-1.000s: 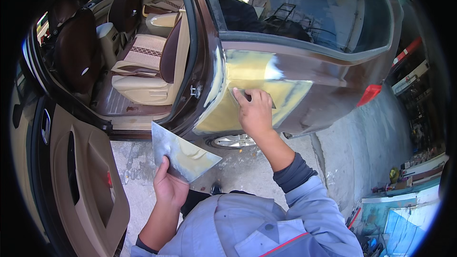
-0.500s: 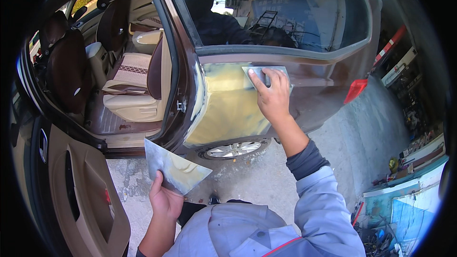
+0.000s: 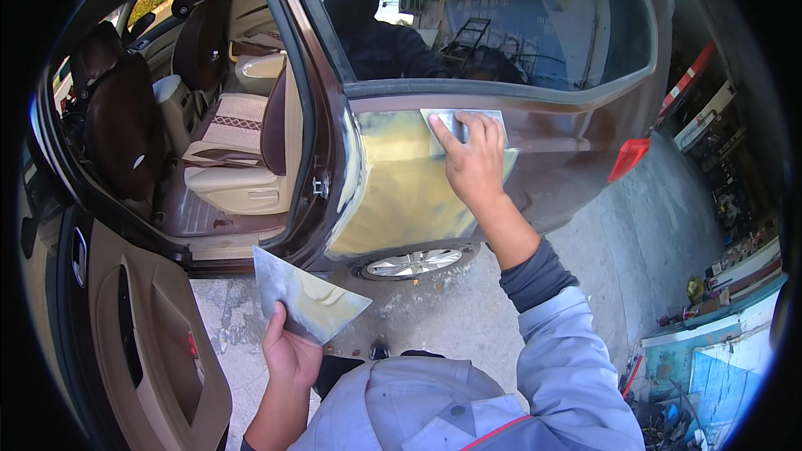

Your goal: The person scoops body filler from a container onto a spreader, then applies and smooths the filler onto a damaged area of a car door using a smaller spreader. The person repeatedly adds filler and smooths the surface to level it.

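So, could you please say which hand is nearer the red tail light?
Right. The right hand is left of the tail light; the left hand is farther left and lower.

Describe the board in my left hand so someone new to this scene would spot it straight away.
Start at the brown car, find its silver wheel, then look lower left to the left hand. It holds a flat, sharp-cornered board. Unlike the plate under the right hand, this board shows a ridged, pale yellow smear.
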Motion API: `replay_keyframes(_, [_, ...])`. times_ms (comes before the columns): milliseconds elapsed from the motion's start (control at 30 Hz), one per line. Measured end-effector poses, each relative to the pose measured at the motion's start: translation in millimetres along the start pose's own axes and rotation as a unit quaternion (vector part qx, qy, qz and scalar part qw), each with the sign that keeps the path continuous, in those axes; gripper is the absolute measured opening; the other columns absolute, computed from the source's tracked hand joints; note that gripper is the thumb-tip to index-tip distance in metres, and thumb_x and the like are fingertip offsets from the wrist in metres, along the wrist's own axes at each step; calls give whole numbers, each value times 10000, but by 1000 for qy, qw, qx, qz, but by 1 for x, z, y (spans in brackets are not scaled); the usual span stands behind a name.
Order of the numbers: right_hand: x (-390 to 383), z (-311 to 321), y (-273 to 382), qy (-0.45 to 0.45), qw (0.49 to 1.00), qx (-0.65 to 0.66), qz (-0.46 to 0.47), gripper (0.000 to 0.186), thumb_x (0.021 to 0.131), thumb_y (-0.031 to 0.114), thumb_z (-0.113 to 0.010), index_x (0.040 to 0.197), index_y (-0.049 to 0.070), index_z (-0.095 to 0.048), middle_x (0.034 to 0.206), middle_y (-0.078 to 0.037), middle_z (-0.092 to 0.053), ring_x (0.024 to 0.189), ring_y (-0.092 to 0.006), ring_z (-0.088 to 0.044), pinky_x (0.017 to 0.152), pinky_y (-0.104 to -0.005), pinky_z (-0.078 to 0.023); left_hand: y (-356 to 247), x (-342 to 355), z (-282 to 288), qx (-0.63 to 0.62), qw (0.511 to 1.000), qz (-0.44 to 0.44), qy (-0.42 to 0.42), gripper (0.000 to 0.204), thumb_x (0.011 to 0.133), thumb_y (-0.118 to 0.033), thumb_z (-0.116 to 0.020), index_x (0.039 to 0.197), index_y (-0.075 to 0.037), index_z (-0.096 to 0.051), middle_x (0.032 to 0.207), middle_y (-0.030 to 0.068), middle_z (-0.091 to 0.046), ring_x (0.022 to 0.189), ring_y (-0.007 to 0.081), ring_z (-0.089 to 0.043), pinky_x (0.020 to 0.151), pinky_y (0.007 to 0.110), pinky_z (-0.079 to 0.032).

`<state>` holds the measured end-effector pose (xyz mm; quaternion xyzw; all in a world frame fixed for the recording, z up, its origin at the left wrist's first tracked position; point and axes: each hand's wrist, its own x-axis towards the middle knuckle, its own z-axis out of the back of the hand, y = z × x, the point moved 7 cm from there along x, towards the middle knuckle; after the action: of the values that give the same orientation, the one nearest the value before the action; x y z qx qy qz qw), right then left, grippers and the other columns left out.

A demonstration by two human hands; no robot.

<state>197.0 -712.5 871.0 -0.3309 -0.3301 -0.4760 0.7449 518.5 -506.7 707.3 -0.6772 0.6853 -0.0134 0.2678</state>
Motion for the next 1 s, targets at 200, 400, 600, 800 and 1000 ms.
replay_keyframes(200, [-6,-4,2,25,1000,17,-6,548,839,49,-679,1318,290,-792,1265,-131,-657,1225,-367,-573,1168,-611,-384,6,4,-10,-13,999,14,26,402,1139,-245,-554,1497,-62,-555,1518,114,-637,1418,307,-595,1241,549,-416])
replay_keyframes(400, [-18,-9,8,43,999,24,-12,523,851,58,-676,1310,274,-801,1277,-124,-657,1249,-361,-552,1174,-601,-371,8,8,-7,3,1000,12,13,439,1139,-295,-551,1506,-56,-562,1512,120,-651,1410,311,-604,1240,533,-420])
replay_keyframes(600, [-28,-11,15,60,997,48,-20,588,805,6,-730,1328,266,-796,1243,-138,-664,1200,-378,-572,1120,-569,-403,9,9,-9,-12,999,15,28,395,1136,-238,-566,1492,-69,-557,1508,109,-647,1414,303,-605,1230,550,-438])
replay_keyframes(800, [-36,-11,19,83,993,72,-33,573,811,23,-739,1324,271,-803,1208,-120,-660,1178,-363,-572,1093,-537,-409,11,8,-11,-11,1000,16,13,399,1133,-235,-568,1495,-67,-555,1516,116,-640,1419,307,-601,1236,554,-431])
replay_keyframes(1000, [-43,-9,23,85,993,76,-28,572,807,23,-738,1316,273,-807,1218,-113,-656,1174,-356,-565,1077,-524,-410,11,5,-14,3,1000,14,6,406,1130,-244,-574,1492,-62,-555,1515,121,-638,1418,311,-600,1232,563,-432])
